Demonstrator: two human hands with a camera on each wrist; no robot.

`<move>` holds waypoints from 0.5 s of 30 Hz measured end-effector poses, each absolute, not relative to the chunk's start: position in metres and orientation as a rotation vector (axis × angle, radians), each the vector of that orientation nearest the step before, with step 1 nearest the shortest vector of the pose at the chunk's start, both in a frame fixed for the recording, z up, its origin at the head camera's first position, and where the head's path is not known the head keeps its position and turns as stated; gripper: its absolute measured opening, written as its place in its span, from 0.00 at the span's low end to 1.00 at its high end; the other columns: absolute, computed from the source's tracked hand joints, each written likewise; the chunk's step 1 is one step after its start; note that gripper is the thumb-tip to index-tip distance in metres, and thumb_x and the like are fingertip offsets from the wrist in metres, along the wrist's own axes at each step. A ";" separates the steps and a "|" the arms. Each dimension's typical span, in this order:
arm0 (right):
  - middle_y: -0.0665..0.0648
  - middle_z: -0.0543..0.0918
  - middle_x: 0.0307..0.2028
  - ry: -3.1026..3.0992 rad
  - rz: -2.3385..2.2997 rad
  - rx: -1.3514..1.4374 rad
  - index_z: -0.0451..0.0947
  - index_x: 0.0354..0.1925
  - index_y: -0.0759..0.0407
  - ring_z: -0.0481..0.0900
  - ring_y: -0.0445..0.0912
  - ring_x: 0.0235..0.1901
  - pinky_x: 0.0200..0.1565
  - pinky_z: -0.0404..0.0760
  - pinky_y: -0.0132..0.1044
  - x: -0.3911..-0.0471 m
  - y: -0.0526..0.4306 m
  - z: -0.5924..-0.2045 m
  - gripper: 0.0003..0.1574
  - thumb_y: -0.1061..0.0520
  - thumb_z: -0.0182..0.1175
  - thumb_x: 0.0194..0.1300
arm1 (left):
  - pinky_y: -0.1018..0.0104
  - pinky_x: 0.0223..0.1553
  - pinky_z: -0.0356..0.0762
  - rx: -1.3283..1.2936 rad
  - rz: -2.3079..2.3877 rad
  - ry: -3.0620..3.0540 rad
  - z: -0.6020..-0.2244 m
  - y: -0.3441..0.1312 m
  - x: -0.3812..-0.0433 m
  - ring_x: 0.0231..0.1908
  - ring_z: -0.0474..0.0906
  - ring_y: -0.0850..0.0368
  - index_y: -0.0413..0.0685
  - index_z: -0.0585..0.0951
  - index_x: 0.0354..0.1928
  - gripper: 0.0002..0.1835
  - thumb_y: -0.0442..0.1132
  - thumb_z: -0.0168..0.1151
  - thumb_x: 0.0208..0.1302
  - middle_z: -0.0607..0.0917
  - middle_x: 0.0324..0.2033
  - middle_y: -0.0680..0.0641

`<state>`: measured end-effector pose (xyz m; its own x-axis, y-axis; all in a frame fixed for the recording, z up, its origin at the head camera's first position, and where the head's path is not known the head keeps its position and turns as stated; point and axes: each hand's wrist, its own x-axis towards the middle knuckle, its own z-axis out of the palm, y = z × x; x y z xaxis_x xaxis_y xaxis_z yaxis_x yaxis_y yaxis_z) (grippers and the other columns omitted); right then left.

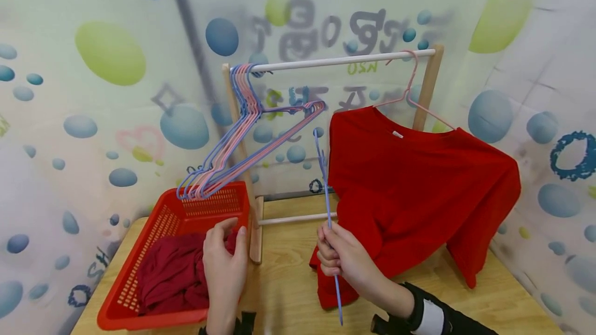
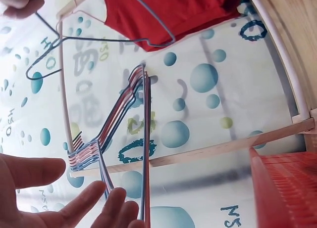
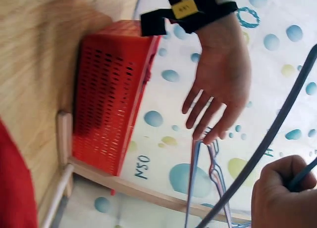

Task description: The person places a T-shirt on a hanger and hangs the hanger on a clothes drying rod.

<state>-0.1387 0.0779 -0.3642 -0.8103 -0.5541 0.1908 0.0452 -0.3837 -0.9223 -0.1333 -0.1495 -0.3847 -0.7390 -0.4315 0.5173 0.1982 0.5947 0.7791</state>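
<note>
My right hand [image 1: 346, 257] grips a blue clothes hanger [image 1: 327, 190], which is seen nearly edge-on in the head view. The left wrist view shows this hanger's [image 2: 106, 39] wide triangular outline. My left hand [image 1: 225, 265] is held up by the basket's right side, fingers loosely bent and thumb apart, holding nothing. Beneath and left of it, a dark red garment [image 1: 172, 273] lies crumpled in the red plastic basket [image 1: 132, 252]. A red long-sleeved shirt [image 1: 410, 180] hangs from a pink hanger [image 1: 410, 87] at the rack's right end, its lower part bunched on the table.
Several blue and pink hangers [image 1: 244, 118] hang bunched at the left end of the rack's white rail [image 1: 335, 61]. The rack's wooden left post [image 1: 253, 221] stands beside the basket. Wooden tabletop [image 1: 288, 278] lies below, and a patterned curtain [image 1: 186, 30] surrounds it.
</note>
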 end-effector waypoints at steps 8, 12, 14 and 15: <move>0.54 0.49 0.18 1.544 -2.179 -0.737 0.59 0.37 0.59 0.45 0.40 0.15 0.17 0.49 0.29 -0.135 0.100 -0.385 0.16 0.52 0.32 0.80 | 0.55 0.43 0.64 0.185 -1.138 -2.142 -0.386 -0.148 -0.135 0.42 0.70 0.49 0.38 0.80 0.48 0.14 0.35 0.63 0.62 0.78 0.40 0.44; 0.51 0.52 0.19 1.710 -2.093 -0.665 0.59 0.37 0.60 0.47 0.38 0.15 0.17 0.51 0.28 -0.133 0.112 -0.394 0.17 0.51 0.33 0.80 | 0.55 0.44 0.64 0.198 -1.137 -2.157 -0.387 -0.147 -0.134 0.42 0.70 0.49 0.38 0.80 0.48 0.14 0.35 0.64 0.61 0.77 0.40 0.43; 0.49 0.55 0.19 1.799 -2.037 -0.638 0.59 0.37 0.61 0.50 0.37 0.15 0.17 0.53 0.27 -0.133 0.117 -0.399 0.18 0.50 0.33 0.80 | 0.54 0.44 0.64 0.207 -1.142 -2.160 -0.387 -0.147 -0.133 0.43 0.70 0.49 0.38 0.80 0.48 0.14 0.35 0.64 0.62 0.77 0.41 0.43; 0.49 0.56 0.19 1.839 -2.010 -0.622 0.59 0.37 0.62 0.51 0.36 0.15 0.17 0.54 0.26 -0.133 0.120 -0.401 0.19 0.49 0.33 0.80 | 0.54 0.45 0.64 0.210 -1.143 -2.160 -0.387 -0.147 -0.132 0.43 0.70 0.49 0.38 0.80 0.48 0.14 0.36 0.63 0.62 0.77 0.41 0.43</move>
